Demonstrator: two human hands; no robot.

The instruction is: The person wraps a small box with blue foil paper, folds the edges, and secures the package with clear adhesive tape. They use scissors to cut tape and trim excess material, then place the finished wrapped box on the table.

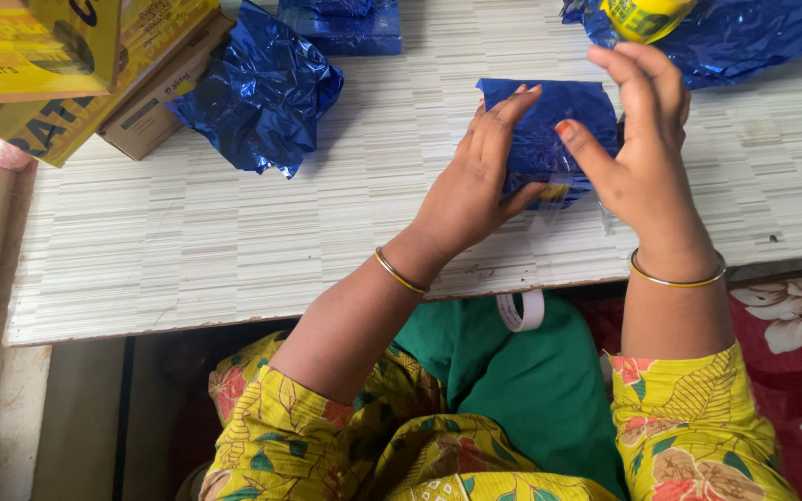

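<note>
Blue foil packet caught between both hands, mid-tabletop.

The blue foil packet [549,130] lies on the striped tabletop [234,241], long axis running nine to three. The left hand [475,181] presses flat on its nine o'clock end, fingers open and pointing toward one o'clock. The right hand [638,139] stands open at its three o'clock edge, thumb touching the foil. Both are equally near; crumpled blue foil [257,88] sits well apart at ten o'clock.
</note>
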